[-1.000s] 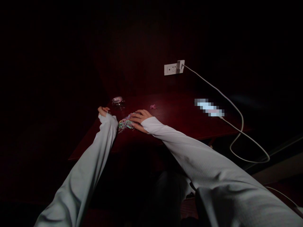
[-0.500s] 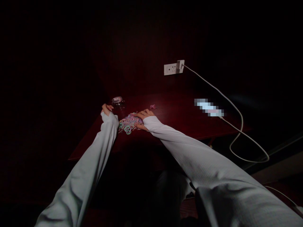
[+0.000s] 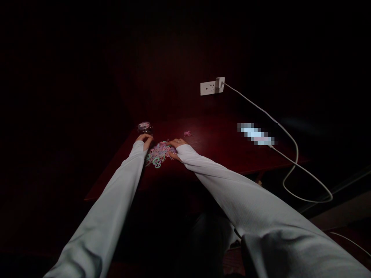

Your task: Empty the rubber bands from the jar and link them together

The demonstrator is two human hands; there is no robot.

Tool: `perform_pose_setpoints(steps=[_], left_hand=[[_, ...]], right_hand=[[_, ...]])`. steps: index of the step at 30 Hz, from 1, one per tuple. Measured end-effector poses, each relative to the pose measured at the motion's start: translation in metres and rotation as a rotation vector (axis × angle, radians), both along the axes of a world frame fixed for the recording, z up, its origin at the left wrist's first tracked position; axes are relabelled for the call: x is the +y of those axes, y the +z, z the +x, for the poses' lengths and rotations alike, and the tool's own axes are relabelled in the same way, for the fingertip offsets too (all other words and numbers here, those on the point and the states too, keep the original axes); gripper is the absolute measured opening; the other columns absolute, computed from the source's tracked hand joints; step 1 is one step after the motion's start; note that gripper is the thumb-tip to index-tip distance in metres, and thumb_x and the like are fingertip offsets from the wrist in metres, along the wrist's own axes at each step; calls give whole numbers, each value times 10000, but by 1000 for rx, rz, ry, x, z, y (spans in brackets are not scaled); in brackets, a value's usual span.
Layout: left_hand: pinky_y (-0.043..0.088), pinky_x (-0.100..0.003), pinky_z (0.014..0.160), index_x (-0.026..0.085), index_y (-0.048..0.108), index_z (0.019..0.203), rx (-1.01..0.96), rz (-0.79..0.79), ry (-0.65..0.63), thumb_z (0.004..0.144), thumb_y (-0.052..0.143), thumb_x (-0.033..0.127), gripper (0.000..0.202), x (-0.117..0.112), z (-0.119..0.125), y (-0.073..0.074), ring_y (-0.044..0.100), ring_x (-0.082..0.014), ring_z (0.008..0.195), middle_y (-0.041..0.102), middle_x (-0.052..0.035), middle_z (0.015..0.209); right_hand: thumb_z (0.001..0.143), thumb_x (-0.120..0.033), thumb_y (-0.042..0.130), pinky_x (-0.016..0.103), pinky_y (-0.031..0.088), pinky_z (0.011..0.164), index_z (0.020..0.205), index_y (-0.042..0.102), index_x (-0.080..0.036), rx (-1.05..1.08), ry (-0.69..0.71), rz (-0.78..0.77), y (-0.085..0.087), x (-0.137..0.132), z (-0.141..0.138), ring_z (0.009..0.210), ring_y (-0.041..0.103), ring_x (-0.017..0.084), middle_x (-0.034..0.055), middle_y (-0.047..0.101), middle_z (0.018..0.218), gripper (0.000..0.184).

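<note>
A loose pile of small coloured hair ties (image 3: 159, 152), mostly pink, purple and mint green, lies on the dark red table. My left hand (image 3: 145, 139) is at the pile's upper left edge, its fingers bent and apart from the palm; the fingertips are dark and hard to make out. Around the right edge of the heap, my right hand (image 3: 176, 144) rests with thumb and fingers spread, touching the ties. Just behind my left hand stands a clear round jar (image 3: 144, 126) with a pinkish top. A little pink cluster of ties (image 3: 188, 133) sits apart, beyond my right hand.
A lit, pixelated device (image 3: 255, 134) lies on the right of the table (image 3: 214, 150). Its white cable (image 3: 262, 109) runs up to a charger in the wall socket (image 3: 208, 88) and loops past the table's right front edge. The surroundings are very dark.
My left hand has moved right, from beside the jar to the pile's edge, and turned inward. My right hand stays by the pile. The view has tilted slightly.
</note>
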State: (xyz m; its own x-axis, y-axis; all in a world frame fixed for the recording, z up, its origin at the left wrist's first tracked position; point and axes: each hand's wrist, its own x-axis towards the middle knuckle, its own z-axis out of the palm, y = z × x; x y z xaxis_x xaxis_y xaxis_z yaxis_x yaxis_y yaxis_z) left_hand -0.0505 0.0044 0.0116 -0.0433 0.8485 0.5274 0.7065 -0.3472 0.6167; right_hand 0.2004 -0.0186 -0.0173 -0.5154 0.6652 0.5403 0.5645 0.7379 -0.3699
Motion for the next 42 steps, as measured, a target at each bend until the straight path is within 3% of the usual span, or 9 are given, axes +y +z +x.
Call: perform_pose_setpoints(steps=[5,11,18,25,30,36,42], left_hand=[[477,-355,889,239,705,844,63,52,-80,876,599,453,241,-14,-1,-2,639,-256,937,693,-55,937],[414,-317,767,269,693,921,207,13,-16,839,689,629,369,-24,0,1,579,-223,826,621,-8,840],[449,-316,784,255,737,1092,213,-142,-244,733,756,682,558,-26,3,1,611,-221,846,625,6,859],[494,-289,758,253,705,1316,176,-168,-351,649,849,598,764,-32,8,6,609,-200,813,657,3,885],[471,-280,686,251,796,1127,179,-154,-318,670,823,549,547,-32,10,7,559,-170,705,713,-14,875],[428,-276,623,227,795,996,68,-125,-304,709,773,493,392,-27,13,1,460,-121,575,735,-11,799],[359,-267,552,207,776,901,-112,-79,-258,694,794,526,380,-20,16,-5,483,-129,583,726,-47,783]], right_hand=[[902,-222,724,381,486,1044,1241,743,-168,37,-19,-41,-7,14,-7,1099,634,251,120,717,1193,344],[900,-197,673,330,517,940,1162,763,-192,122,22,-63,-2,15,-3,1004,673,218,81,733,1076,277],[868,-223,698,316,523,920,1083,785,-186,247,-31,-166,13,3,1,973,697,212,69,786,1066,235],[872,-268,708,266,520,796,1045,806,-184,367,-105,-289,17,-1,1,810,680,172,26,782,893,216],[853,-303,736,236,477,686,985,809,-189,449,-123,-339,11,7,-3,681,600,140,-10,697,723,189],[851,-344,728,223,429,635,968,782,-173,543,-97,-415,4,14,-8,640,553,117,-16,669,712,215],[848,-408,709,203,357,566,1016,752,-184,624,-27,-426,-5,16,-9,580,469,92,-46,601,669,283]])
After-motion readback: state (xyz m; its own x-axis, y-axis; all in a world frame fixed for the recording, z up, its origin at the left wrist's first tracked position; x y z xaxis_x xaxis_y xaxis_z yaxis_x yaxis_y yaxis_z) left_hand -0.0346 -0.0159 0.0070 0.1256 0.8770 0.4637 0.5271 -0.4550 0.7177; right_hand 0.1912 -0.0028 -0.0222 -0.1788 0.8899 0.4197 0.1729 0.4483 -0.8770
